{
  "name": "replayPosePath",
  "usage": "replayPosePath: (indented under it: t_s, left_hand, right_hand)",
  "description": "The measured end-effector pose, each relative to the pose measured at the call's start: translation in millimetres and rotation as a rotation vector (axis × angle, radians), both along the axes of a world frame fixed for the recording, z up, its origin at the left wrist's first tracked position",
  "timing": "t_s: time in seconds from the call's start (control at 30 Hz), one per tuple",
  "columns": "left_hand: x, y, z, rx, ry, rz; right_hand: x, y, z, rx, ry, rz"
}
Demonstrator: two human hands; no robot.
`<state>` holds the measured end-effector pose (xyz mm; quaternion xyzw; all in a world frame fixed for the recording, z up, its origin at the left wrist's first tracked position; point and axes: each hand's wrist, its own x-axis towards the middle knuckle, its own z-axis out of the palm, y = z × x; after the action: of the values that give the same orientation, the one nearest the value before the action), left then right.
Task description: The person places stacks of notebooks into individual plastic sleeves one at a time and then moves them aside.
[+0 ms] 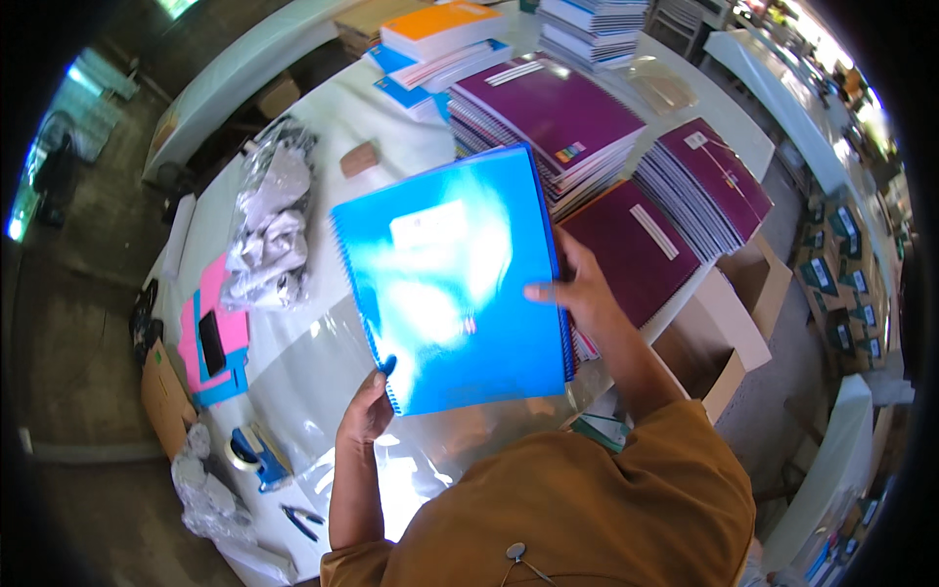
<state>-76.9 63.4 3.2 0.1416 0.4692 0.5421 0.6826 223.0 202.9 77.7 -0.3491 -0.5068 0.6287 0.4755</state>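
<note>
A shiny blue spiral-bound notebook [450,342] is held up in front of me, its coil along the left side and a pale label on its cover. My left hand [367,409] grips its lower left corner, thumb on the cover beside the coil. At the right edge, my right hand [579,286] is closed round it with the thumb lying on top; its other fingers are hidden beneath. Darker edges show under the blue cover on the right, but I cannot tell how many notebooks are there. A purple notebook [636,249] lies just beyond my right hand.
Stacked purple notebooks [553,108] stand at the back, beside an orange-topped pile [440,34]. Crumpled clear plastic [269,215], a phone [211,342], a blue tape dispenser [258,458] and nippers [302,521] lie at left. Open cardboard boxes [719,338] stand at right.
</note>
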Motion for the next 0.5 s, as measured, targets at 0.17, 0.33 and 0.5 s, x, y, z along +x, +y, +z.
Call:
replayPosePath:
  t_s: [0.17,0.33,0.5]
  left_hand:
    - [-16.7,-56.2,10.8,0.061,0.685,-0.191]
    - [5.0,-120.9,-39.0,0.364,0.728,-0.09]
    - [24.4,-127.5,-70.0,0.676,0.733,0.198]
  right_hand:
    - [-17.1,-66.3,-13.6,-0.02,-0.049,0.436]
    - [-7.7,-87.2,-77.1,0.489,-0.155,0.632]
    - [-3.7,-89.0,-50.6,-0.004,-0.302,0.848]
